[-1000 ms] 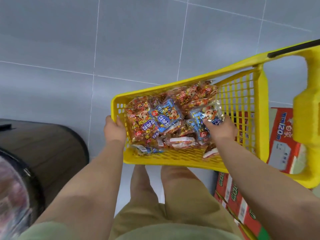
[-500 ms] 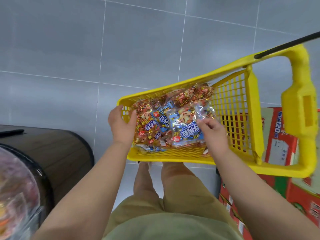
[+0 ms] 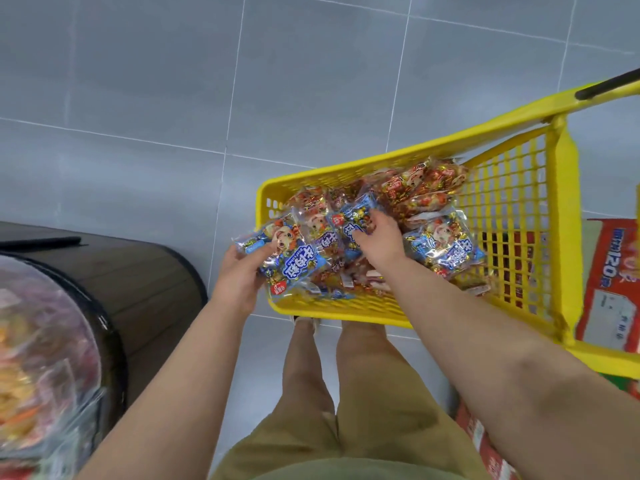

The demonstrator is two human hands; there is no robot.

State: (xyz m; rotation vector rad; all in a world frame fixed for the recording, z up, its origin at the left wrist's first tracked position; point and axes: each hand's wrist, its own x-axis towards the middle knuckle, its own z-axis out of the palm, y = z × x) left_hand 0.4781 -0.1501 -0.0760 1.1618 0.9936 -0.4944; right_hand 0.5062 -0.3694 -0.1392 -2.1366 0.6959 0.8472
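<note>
The left grip [image 3: 239,275] clasps a blue snack packet [image 3: 291,258] overhanging the left rim of the yellow basket [image 3: 346,170]. The right grip [image 3: 377,237] digs in the pile, fingers curled on a second blue packet [image 3: 353,220]. I judge this the picking-out step; next, I lift both clear without snagging neighbours.

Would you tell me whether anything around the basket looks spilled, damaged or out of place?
Nothing stands out. The snack packets lie jumbled inside the yellow basket, none torn or spilled; the left hand grips the blue packet overhanging its rim, the right hand a second packet.
</note>
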